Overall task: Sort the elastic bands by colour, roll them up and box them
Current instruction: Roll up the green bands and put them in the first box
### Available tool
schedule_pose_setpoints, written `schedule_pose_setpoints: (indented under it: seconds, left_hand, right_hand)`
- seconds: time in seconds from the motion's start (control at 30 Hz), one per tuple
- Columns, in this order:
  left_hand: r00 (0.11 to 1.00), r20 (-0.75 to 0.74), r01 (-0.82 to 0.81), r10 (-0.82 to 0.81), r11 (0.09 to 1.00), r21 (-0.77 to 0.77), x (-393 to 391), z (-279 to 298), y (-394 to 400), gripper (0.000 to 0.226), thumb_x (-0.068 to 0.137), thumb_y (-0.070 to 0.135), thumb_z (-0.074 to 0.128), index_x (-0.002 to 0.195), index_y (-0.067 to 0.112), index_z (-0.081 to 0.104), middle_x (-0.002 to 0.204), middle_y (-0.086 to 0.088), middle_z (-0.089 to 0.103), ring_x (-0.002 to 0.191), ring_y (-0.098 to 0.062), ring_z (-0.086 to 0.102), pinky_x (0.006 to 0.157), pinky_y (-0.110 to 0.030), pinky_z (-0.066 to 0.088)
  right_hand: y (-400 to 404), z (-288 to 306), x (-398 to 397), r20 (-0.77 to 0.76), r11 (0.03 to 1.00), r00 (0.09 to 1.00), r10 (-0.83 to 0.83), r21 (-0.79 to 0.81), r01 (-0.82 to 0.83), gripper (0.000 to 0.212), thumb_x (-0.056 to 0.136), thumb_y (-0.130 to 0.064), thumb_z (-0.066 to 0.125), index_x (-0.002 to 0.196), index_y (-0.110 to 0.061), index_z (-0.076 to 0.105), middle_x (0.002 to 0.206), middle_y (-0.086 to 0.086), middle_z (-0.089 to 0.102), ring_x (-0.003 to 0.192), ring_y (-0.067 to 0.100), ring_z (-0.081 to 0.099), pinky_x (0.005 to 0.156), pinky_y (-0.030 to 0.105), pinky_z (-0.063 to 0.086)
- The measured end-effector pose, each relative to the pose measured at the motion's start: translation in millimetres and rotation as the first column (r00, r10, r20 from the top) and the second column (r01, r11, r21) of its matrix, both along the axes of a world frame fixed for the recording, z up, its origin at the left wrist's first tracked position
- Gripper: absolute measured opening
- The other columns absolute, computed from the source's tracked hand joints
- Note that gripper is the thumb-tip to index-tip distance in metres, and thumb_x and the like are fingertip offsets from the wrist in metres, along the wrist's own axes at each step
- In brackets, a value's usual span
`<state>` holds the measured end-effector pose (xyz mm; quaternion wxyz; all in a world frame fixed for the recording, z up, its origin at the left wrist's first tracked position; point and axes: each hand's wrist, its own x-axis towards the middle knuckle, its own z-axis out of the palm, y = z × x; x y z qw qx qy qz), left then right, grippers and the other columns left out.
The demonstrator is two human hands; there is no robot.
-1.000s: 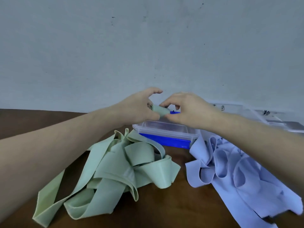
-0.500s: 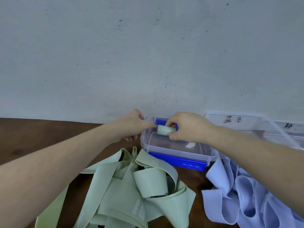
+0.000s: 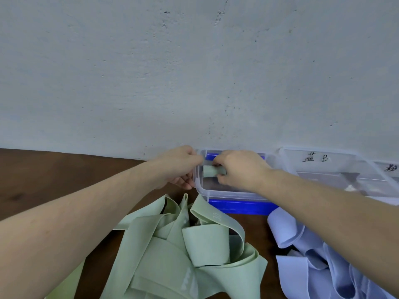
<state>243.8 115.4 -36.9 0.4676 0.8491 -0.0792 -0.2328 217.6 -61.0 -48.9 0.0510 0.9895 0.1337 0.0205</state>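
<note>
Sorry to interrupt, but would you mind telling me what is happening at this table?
A person is boxing rolled elastic bands. The right hand holds a rolled green band inside the clear plastic box, while the left hand grips the box's left edge. A loose green pile and a lilac pile wait on the brown table.

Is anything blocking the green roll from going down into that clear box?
Nothing visible does. The right hand grips the rolled green band already inside the rim of the open clear box, with no lid over it. The left hand rests at the box's left wall, outside the roll's path.
</note>
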Motion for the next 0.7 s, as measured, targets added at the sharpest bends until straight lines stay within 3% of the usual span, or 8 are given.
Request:
schedule_pose_setpoints:
  seconds: [0.13, 0.33, 0.47, 0.6, 0.7]
  left_hand:
    - [1.0, 0.005, 0.004, -0.004, 1.0, -0.004, 2.8, 0.6, 0.2, 0.011, 0.099, 0.024, 0.049, 0.095, 0.014, 0.051, 0.064, -0.008, 0.056, 0.046, -0.015, 0.057, 0.049, -0.027, 0.05]
    - [1.0, 0.009, -0.005, 0.005, 1.0, -0.013, 2.5, 3.2, -2.2, 0.015, 0.101, 0.027, 0.05, 0.1, 0.013, 0.053, 0.067, -0.007, 0.056, 0.044, -0.012, 0.056, 0.048, -0.024, 0.049]
    - [0.999, 0.036, -0.015, 0.015, 1.0, -0.002, 1.8, 2.0, -2.9, 0.018, 0.102, 0.03, 0.05, 0.104, 0.014, 0.056, 0.068, -0.006, 0.056, 0.049, -0.012, 0.056, 0.05, -0.024, 0.05]
    - [0.999, 0.03, -0.032, 0.032, 0.999, -0.016, 0.3, 1.8, -2.5, 0.02, 0.103, 0.032, 0.05, 0.11, 0.015, 0.057, 0.071, -0.008, 0.055, 0.054, -0.014, 0.056, 0.051, -0.024, 0.051]
    - [0.999, 0.015, -0.049, 0.049, 0.998, -0.026, -1.6, 3.6, -3.1, 0.021, 0.102, 0.034, 0.05, 0.113, 0.016, 0.054, 0.074, -0.009, 0.055, 0.056, -0.016, 0.057, 0.052, -0.025, 0.053]
  right_hand:
    - [1.2, 0.5, 4.2, 0.033, 1.0, 0.999, 0.003, -0.002, -0.003, 0.031, 0.096, -0.037, 0.059, 0.125, -0.029, 0.06, 0.116, -0.003, 0.066, 0.098, 0.019, 0.063, 0.069, 0.028, 0.038]
    - [-1.1, 4.2, 5.4, 0.098, 0.989, 0.994, 0.04, -0.143, -0.025, 0.035, 0.099, -0.043, 0.051, 0.13, -0.029, 0.056, 0.115, 0.0, 0.062, 0.101, 0.024, 0.063, 0.072, 0.034, 0.048]
    - [0.2, 3.0, 8.7, 0.038, 0.994, 0.993, -0.109, 0.0, 0.109, 0.031, 0.094, -0.042, 0.057, 0.123, -0.03, 0.059, 0.104, -0.001, 0.067, 0.089, 0.019, 0.06, 0.07, 0.032, 0.049]
    - [0.2, -0.5, 9.9, -0.041, 0.984, 0.988, -0.147, 0.101, 0.15, 0.033, 0.094, -0.037, 0.061, 0.126, -0.029, 0.055, 0.098, -0.003, 0.059, 0.086, 0.016, 0.053, 0.071, 0.029, 0.044]
    - [-2.2, 0.6, 7.9, -0.072, 0.974, 0.985, -0.156, 0.157, 0.166, 0.037, 0.094, -0.035, 0.064, 0.129, -0.029, 0.053, 0.106, -0.001, 0.063, 0.088, 0.016, 0.052, 0.074, 0.028, 0.043]
